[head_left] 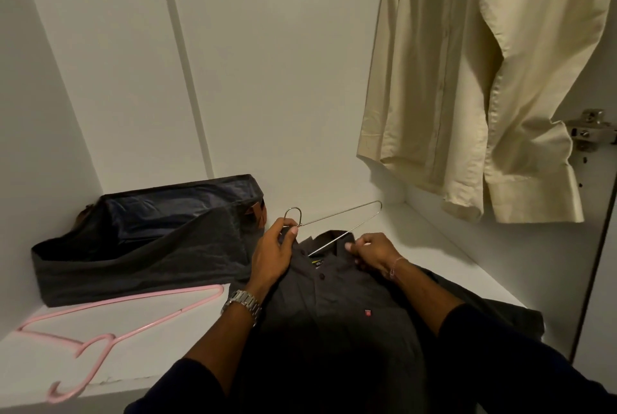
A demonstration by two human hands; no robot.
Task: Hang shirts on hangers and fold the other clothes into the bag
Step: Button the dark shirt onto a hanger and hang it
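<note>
- Dim, warm light falls from above, brightest toward 12 o'clock.
- The long cream cotton shirt [474, 80] casts a soft shadow toward 6 o'clock.
- Edges bow with wide-angle distortion; detail soft, dark areas murky.

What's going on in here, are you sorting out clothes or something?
A person is fitting a metal hanger into a dark shirt lying on the wardrobe shelf. The left hand holds the hanger near its hook; the right hand pinches the collar. A cream shirt already hangs. A pink hanger and dark bag wait alongside.
</note>
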